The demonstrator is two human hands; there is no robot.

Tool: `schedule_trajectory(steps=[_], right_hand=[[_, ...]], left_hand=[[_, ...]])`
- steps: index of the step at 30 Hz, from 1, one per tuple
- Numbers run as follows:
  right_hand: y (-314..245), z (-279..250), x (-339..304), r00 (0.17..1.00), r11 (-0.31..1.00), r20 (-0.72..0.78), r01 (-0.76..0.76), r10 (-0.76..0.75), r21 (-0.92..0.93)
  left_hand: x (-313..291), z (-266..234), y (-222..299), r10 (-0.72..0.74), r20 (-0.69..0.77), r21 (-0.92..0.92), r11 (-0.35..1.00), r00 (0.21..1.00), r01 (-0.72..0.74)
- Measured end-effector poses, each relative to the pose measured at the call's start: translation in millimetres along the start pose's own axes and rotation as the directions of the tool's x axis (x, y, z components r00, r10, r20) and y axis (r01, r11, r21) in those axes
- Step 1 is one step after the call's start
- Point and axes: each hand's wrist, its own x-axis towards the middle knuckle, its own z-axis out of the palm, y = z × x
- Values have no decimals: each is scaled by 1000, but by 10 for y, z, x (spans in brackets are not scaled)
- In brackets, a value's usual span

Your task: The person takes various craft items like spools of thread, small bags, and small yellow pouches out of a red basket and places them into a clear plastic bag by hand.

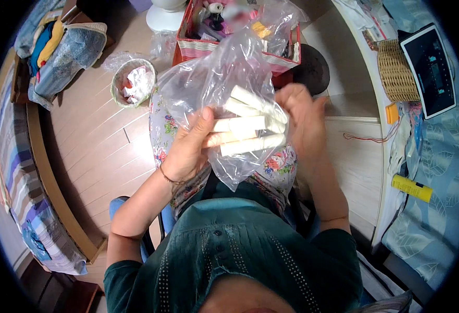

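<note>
A clear plastic bag (185, 99) hangs over my lap with several white, tube-like rolls (253, 144) inside it. My left hand (187, 151) grips the bag from its left side, thumb on top and the other fingers mostly hidden by the plastic and rolls. Beside the bag's right edge is my right hand (305, 117), its fingers smeared by motion. Whether it touches the plastic is not clear. Some rolls lie slanted across one another, and their exact kind cannot be made out.
Beyond the bag stands a red-and-white striped box (200, 49) full of small items. A lined waste bin (117, 86) with crumpled white scraps is to its left. On the right are a wicker basket (396, 70), a tablet (430, 73) and a yellow cylinder (412, 188).
</note>
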Motion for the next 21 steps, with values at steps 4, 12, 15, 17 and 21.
schedule_trajectory(steps=[4,12,15,17,21], right_hand=[[72,155,-319,969,969,22,-245,246,-40],[-12,407,-369,978,969,26,-202,208,-144],[-52,468,-350,988,985,-20,-154,153,-81],[-37,412,-382,988,982,5,-150,152,-113],[-18,328,-417,991,980,30,-122,128,-156]], left_hand=[[31,-7,-61,22,-32,88,996,999,-19],[35,48,-45,37,26,109,993,999,-40],[36,42,-39,39,38,122,992,999,-43],[16,69,-54,48,-26,38,998,999,-47],[27,56,-42,57,104,-80,996,993,-49]])
